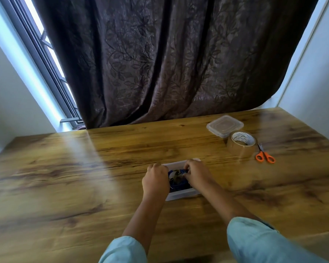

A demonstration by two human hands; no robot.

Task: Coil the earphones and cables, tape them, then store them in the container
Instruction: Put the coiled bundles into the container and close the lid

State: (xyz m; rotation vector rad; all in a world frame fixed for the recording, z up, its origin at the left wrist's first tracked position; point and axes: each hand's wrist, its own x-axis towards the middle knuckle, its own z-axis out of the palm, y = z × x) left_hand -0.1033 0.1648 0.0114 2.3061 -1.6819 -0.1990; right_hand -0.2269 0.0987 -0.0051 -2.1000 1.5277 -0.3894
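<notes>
Near the middle of the tabletop (65, 177), toward its front edge, a small container (180, 195) sits with both hands reaching into it. The cables (179, 184) lie inside as a bundle, between the two hands. The left hand (156, 179) covers the container's left rim, its fingers curled down and closed on the bundle's left side, where a blue loop shows from under them. The right hand (196, 172) comes in over the far right corner, its fingers bent and pinching the bundle's far edge. The bundle is a tight tangle of dark blue and black loops with a brownish strip across its middle; finer detail is too blurred to make out. The container is rectangular, low-walled and made of cloudy clear plastic, so the dark loops show faintly through its front wall. The tabletop is glossy brown wood-grain with dark streaks and a pale band of reflected light toward its left side. Toward the far right corner a lid (224, 126) of the same clear plastic lies flat, square with rounded corners. Just in front of it, touching it, rests a roll of brown tape (240, 147) with a white printed core. Small scissors (265, 155) with orange handles lie just right of the roll, closed. Both forearms are bare below pale blue sleeves (254, 242). Behind the far edge hangs a dark brown curtain (169, 63) with a leaf pattern.
</notes>
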